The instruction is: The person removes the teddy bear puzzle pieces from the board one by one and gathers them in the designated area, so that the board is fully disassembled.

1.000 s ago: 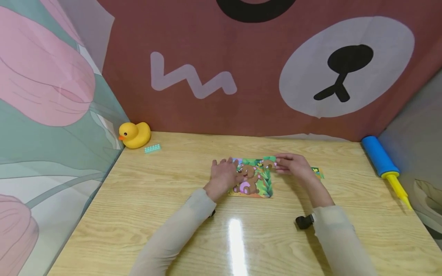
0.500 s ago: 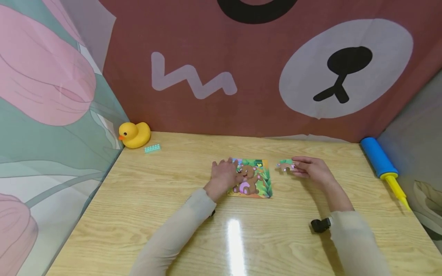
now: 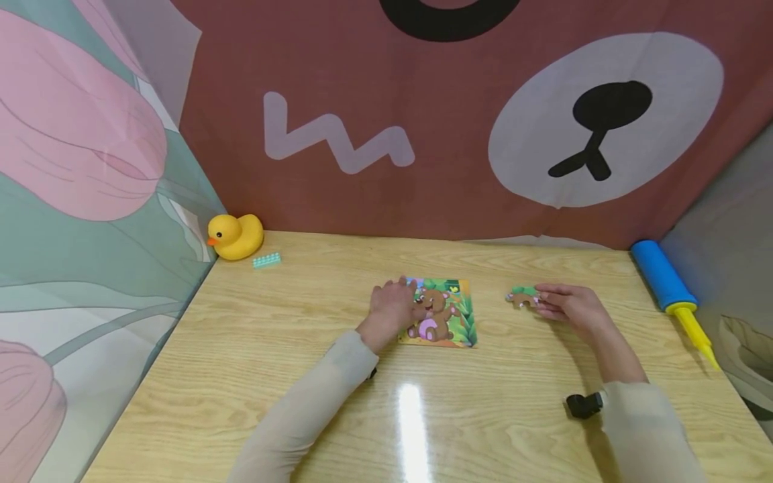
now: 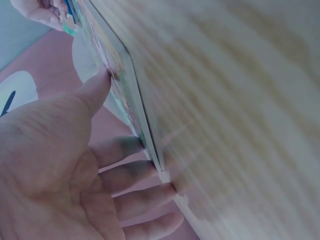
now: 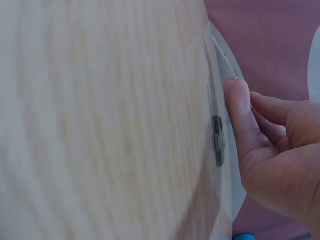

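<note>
A picture puzzle [image 3: 439,319] with a brown bear lies flat on the table. My left hand [image 3: 392,308] rests on its left part, covering some of the picture. In the left wrist view, the thumb [image 4: 97,90] touches the puzzle's face and the fairly straight fingers [image 4: 125,175] reach its edge. To the right of the puzzle, my right hand [image 3: 570,307] pinches a jigsaw piece [image 3: 524,296], green and brown, between thumb and fingers. That piece [image 5: 223,54] appears edge-on in the right wrist view, above the tabletop.
A yellow rubber duck [image 3: 237,237] sits at the back left corner beside a mint toy brick [image 3: 267,260]. By the right edge lies a blue and yellow hand pump [image 3: 667,282]. In the right wrist view a small dark object [image 5: 218,141] is on the table near the fingers.
My right hand has carried the jigsaw piece from over the puzzle's upper right corner away to the right. The left hand has stayed in place. Another green piece, visible earlier, is now hidden.
</note>
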Demonstrator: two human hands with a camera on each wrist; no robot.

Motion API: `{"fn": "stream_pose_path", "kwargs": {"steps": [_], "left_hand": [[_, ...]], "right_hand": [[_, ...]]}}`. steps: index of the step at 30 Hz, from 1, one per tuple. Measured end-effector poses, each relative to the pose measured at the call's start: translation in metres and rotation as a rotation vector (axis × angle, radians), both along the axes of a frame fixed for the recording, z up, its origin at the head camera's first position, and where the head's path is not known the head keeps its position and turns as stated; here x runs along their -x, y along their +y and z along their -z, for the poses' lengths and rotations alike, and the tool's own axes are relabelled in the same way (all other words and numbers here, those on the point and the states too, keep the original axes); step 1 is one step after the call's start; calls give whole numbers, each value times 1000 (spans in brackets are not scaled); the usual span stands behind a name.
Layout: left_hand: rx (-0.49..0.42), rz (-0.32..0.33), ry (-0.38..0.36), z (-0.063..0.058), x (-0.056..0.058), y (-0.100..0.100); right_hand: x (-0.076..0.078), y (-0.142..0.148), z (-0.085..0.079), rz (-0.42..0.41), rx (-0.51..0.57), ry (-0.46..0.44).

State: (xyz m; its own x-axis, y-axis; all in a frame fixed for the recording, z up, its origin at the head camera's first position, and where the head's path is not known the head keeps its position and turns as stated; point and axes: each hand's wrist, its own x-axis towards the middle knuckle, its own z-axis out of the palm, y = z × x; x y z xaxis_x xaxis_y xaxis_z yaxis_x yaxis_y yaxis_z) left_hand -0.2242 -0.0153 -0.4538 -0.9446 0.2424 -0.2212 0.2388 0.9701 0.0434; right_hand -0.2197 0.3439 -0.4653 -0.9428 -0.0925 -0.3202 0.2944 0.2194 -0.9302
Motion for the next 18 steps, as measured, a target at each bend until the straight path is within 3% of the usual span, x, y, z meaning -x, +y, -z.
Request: {"fn": "stream_pose_path", "kwargs": {"steps": [18], "left_hand": [[3, -4, 13, 2, 1, 1]], "right_hand": [[-4, -6, -13, -18, -202, 19]]}}
